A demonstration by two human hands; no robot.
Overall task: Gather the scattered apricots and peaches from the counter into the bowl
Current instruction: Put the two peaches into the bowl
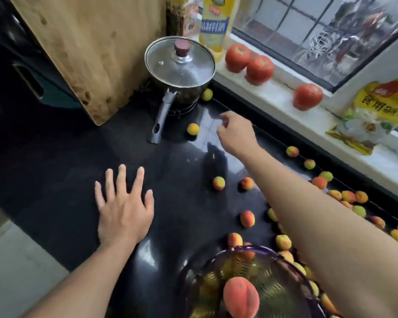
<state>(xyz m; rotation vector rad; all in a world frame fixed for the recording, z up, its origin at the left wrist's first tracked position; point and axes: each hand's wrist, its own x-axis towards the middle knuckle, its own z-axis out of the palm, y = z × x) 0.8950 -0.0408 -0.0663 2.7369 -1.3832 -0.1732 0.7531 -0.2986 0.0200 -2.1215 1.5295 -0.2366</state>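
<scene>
A purple mesh bowl stands at the near edge of the black counter, with one large peach inside. Several small apricots and peaches lie scattered on the counter, most along the right side. One apricot lies beside the pot handle, another beside the pot, and one lies mid-counter. My right hand reaches out over the counter to the right of the handle-side apricot, fingers loosely curled and holding nothing. With fingers spread, my left hand lies flat over the counter.
A lidded steel pot with a long handle stands at the back. A wooden board leans at the left. Three tomatoes and a yellow packet sit on the white window sill; an oil bottle stands behind the pot.
</scene>
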